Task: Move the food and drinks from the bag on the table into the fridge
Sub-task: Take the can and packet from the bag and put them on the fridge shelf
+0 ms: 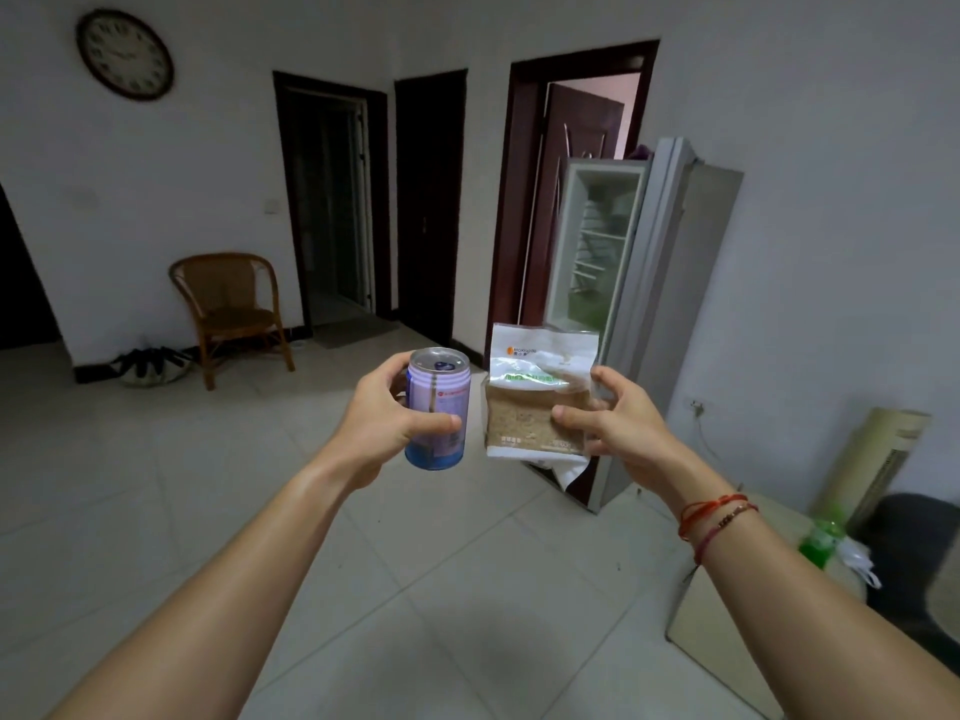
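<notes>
Step in hand: the person is carrying two items across the tiled floor toward the fridge; by my judgement this is the transfer leg, between pickup and stowing.
Left hand: the left hand is gripping a drink can, fingers curled round its side, and is holding it roughly upright with the top unopened.
Right hand: the right hand is pinching a clear food packet by its right edge, thumb on the front face, and is holding it upright.
Task items: both are being held in the air, side by side and just apart, well short of the fridge.
Fridge: it is standing open ahead, with white shelves showing inside.
Table: the table is lying at lower right; a green bottle and a white bag are sitting on it, so more is probably waiting to be moved.
Next move: this is calling for closing on the open compartment, setting each item on a shelf and releasing it there.
Risk: the thin packet is being held by one edge and could slip.
</notes>
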### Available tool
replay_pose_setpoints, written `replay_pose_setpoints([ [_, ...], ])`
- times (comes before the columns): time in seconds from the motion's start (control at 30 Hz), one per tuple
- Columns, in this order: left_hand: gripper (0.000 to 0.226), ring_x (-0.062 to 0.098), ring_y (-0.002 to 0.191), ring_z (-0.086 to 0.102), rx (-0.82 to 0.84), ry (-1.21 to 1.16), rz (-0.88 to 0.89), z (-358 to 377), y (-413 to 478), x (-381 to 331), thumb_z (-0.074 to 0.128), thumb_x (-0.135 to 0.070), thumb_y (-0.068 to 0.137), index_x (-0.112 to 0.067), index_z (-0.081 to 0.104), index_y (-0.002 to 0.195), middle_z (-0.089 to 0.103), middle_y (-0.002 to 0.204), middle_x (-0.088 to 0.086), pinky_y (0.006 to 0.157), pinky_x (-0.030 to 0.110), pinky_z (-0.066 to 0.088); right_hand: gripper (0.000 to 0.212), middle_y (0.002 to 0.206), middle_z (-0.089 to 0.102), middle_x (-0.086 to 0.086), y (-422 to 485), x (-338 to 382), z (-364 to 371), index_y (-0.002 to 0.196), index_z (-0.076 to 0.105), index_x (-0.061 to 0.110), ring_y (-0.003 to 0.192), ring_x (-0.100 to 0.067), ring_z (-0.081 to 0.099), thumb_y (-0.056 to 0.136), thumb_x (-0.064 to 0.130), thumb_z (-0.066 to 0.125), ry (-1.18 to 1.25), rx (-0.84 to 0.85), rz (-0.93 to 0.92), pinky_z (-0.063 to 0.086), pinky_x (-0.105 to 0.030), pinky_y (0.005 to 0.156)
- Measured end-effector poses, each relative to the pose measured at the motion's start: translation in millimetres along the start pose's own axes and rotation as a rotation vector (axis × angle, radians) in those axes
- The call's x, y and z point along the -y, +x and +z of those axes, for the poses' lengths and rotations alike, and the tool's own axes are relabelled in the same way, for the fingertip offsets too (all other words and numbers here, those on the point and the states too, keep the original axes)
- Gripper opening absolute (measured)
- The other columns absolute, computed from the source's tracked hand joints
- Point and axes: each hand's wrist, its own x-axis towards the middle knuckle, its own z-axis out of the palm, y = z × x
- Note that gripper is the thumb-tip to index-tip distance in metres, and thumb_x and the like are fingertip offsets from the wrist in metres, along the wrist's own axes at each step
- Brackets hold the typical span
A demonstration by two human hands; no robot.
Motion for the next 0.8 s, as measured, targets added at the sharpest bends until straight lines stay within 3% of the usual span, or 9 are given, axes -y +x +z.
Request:
replay_pose_setpoints([
  [0.13,0.064,0.002,0.094,0.065,0.011,0.026,-0.012,-5.4,54.9,23.1,0.088,-0.001,0.062,-0.035,0.059,0.108,0.069,0.102,-0.013,0.067,0.017,0.054,0.044,0.097,0.079,-0.005,56.8,-10.5,8.8,0.119,0.061,0.019,0.078,-0.013,0.075,0.084,-0.001,0.077,-0.014,-0.018,0.02,0.055,-0.025,0.055],
  [0.33,0.066,0.0,0.09,0.067,0.01,0.026,-0.022,-3.3,151.7,63.3,0.089,-0.001,0.061,-0.032,0.059,0.112,0.07,0.1,-0.012,0.064,0.017,0.054,0.044,0.099,0.078,-0.006,160.8,-29.9,8.9,0.122,0.061,0.015,0.079,-0.016,0.076,0.085,-0.003,0.076,-0.006,-0.029,0.024,0.056,-0.026,0.054],
  [0.6,0.071,0.012,0.098,0.065,0.025,0.044,-0.024,5.3,313.3,97.9,0.086,-0.001,0.066,-0.024,0.054,0.124,0.067,0.107,-0.009,0.066,0.02,0.055,0.046,0.103,0.078,-0.007,332.6,-44.5,-7.3,0.122,0.061,0.02,0.096,-0.028,0.075,0.083,0.0,0.078,-0.012,-0.034,0.018,0.06,-0.046,0.08],
  [0.8,0.07,0.011,0.093,0.068,0.019,0.025,-0.034,5.8,413.0,124.0,0.084,0.003,0.066,-0.019,0.054,0.125,0.068,0.105,-0.007,0.065,0.02,0.056,0.045,0.092,0.078,-0.002,433.5,-49.5,-11.8,0.12,0.061,0.02,0.075,-0.014,0.073,0.083,0.001,0.078,-0.008,-0.039,0.03,0.056,-0.031,0.062],
])
